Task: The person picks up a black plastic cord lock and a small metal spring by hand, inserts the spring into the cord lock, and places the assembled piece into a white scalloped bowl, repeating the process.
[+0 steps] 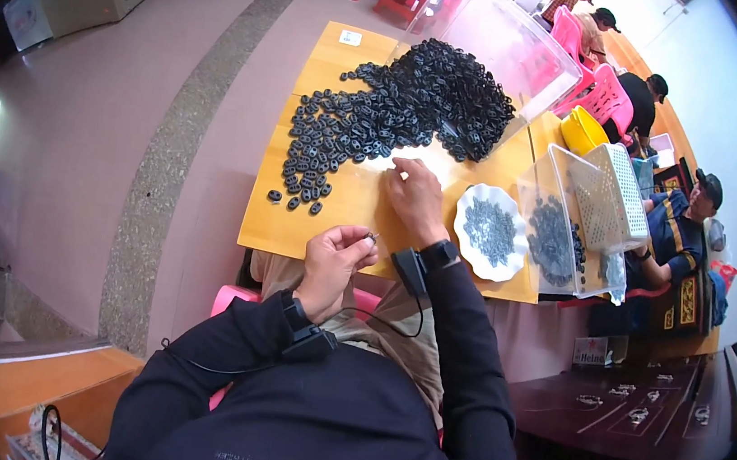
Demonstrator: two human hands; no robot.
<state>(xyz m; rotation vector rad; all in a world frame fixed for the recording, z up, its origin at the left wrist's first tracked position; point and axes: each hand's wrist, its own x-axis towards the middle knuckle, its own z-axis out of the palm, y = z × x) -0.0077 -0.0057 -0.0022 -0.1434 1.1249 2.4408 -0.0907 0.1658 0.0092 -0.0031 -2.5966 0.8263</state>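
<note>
Yellow wooden table [278,229] fills the centre, edges bent by the lens. Big heap of black plastic parts [400,111] spreads across its far half, thinning into loose pieces toward the near left. Clear plastic bin [500,36] lies tipped at the far end of the heap. Second clear tub [560,225] sits at the right edge with dark parts inside and a white mesh basket [613,194] leaning in it. White scalloped plate [491,232] with small grey pieces sits just right of the right hand. Right hand [415,197] rests palm down on the table at the near edge of the heap, fingertips on the parts; cannot tell if it grips one. Left hand [333,262] is raised above the near table edge, fingers pinched on a small metal piece [371,236]. Black wrist units on both forearms, cable between
</note>
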